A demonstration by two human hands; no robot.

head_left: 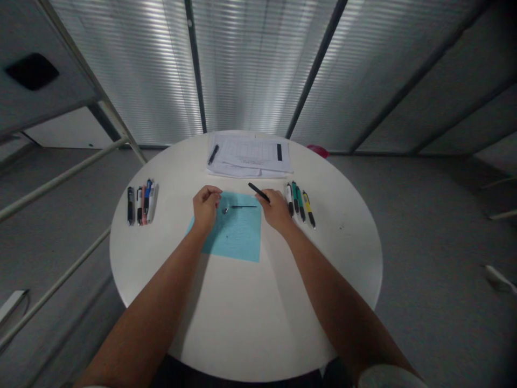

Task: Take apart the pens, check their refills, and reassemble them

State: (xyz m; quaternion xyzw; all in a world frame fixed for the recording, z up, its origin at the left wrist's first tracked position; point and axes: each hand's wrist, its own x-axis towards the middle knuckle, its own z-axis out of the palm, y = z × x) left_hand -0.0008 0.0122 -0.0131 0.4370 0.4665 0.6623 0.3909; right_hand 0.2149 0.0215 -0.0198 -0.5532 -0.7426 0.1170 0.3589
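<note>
While your right hand has its fingers closed on a black pen barrel by the far right corner of the blue sheet, your left hand is at the sheet's far left part, fingers curled together; whether they grip anything, I cannot tell. Between your hands, a thin dark rod and a small shiny piece lie on the sheet. On the tabletop, four pens lie right, a pen cluster left, and papers far.

Matt blue paper sheet, smooth tabletop, plastic pen barrel
</note>
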